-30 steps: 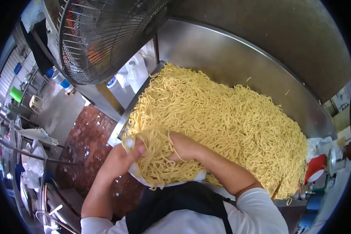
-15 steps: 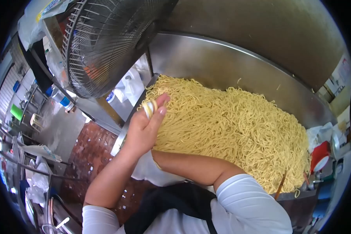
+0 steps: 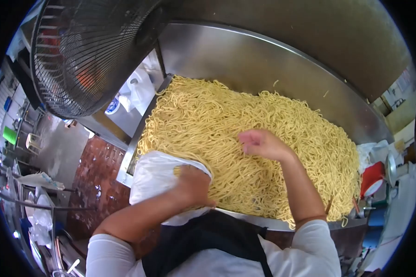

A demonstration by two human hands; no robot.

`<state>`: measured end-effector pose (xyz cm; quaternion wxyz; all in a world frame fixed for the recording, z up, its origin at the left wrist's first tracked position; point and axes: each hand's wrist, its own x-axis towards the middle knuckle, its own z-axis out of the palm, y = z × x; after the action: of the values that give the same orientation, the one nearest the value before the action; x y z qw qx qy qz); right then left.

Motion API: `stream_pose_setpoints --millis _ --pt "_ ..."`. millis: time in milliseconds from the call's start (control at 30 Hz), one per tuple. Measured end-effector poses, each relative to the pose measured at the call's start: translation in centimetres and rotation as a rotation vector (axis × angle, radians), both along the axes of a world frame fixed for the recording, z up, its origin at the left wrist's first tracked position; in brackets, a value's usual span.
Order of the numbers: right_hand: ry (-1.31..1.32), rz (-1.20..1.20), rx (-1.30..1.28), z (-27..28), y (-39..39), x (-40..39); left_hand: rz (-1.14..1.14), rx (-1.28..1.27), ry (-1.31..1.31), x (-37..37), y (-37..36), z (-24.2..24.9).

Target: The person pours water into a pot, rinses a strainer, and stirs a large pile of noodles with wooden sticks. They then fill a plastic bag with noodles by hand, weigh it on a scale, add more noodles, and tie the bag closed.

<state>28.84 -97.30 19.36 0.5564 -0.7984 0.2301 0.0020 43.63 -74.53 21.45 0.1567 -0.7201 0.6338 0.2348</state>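
Observation:
A mass of yellow noodles (image 3: 245, 115) fills a long metal tray (image 3: 127, 164). At the tray's near left, a white plastic bag (image 3: 152, 177) lies partly over the noodles. My left hand (image 3: 195, 184), smeared by motion, is at the bag's mouth and grips its edge; some fingertips are hidden. A little yellow shows beside it on the bag. Above the middle of the noodles is my right hand (image 3: 261, 143), its fingers loosely bent and apart, with nothing visible in them.
A large caged fan (image 3: 88, 60) stands at the upper left, near a white jug (image 3: 141, 92). Behind the tray rises a metal panel (image 3: 245, 55). A red object (image 3: 372, 177) and a clear bag (image 3: 367, 154) lie at the right end. Wet red floor (image 3: 97, 184) shows at left.
My left hand has come down from its raised place to the bag. My right hand, hidden before, is now over the noodles. The bag is spread wider, and the view has shifted.

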Motion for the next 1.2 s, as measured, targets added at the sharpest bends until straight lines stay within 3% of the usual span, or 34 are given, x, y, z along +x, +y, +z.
stream_pose_setpoints --millis 67,133,200,233,267,333,367,400,533,567,600,667,733,867,933,1000,1067,1200 --pt "0.016 -0.060 0.044 -1.0 0.6 -1.6 -0.021 -0.063 -0.050 -1.2 -2.5 -5.2" --pt "0.029 -0.031 -0.037 -1.8 2.0 -2.6 -0.057 -0.122 -0.100 -1.0 -4.4 -6.0" --pt "-0.008 -0.050 -0.036 -2.2 3.0 -2.7 0.316 0.001 0.234 0.8 -5.9 -3.7" --pt "-0.067 -0.008 -0.163 -1.6 3.3 -2.6 0.473 -0.123 0.289 1.3 -5.7 -3.2" --pt "-0.127 0.032 -0.293 -0.8 3.7 -2.4 0.460 -0.126 0.273 2.2 -4.9 -3.3" --pt "-0.171 0.034 -0.379 0.5 4.6 -1.1 0.737 -0.451 1.047 3.9 -3.1 -3.9" --pt "-0.311 0.017 -0.517 0.4 5.2 -0.1 0.874 -0.517 1.386 3.0 -2.3 -1.0" --pt "-0.449 0.001 -0.654 0.3 5.9 1.3 0.859 -0.521 1.381 3.0 -1.4 0.0" --pt "-0.443 0.053 -0.658 -2.0 6.7 7.8 0.792 -0.581 1.600 3.8 2.5 3.6" --pt "-0.410 -0.106 -0.676 -2.3 5.5 9.5 0.823 -0.603 1.647 3.8 3.2 4.5" --pt "-0.377 -0.264 -0.689 -2.4 4.1 11.0 0.828 -0.617 1.648 4.0 3.8 5.2" --pt "-0.567 -0.483 -0.880 -1.7 1.3 13.7 0.893 -0.657 1.625 4.6 4.8 6.1" --pt "-0.627 -0.591 -1.031 0.5 -2.3 15.2 0.878 -0.680 1.587 6.2 5.6 6.7" --pt "-0.551 -0.679 -1.144 5.0 -8.9 13.9 0.804 -0.714 1.455 8.2 6.0 7.1" --pt "-0.260 -0.722 -1.097 6.5 -10.0 12.5 0.960 -0.611 1.272 8.4 6.2 6.9" --pt "-0.221 -0.725 -1.053 4.8 -12.3 11.7 0.855 -0.625 1.184 11.0 8.0 2.6" --pt "-0.172 -0.732 -1.000 1.8 -14.2 11.2 0.993 -0.308 0.807 12.6 9.9 0.7" --pt "0.050 -0.812 -0.943 -2.1 -15.6 9.9 0.980 -0.040 0.663 13.3 12.9 0.0"
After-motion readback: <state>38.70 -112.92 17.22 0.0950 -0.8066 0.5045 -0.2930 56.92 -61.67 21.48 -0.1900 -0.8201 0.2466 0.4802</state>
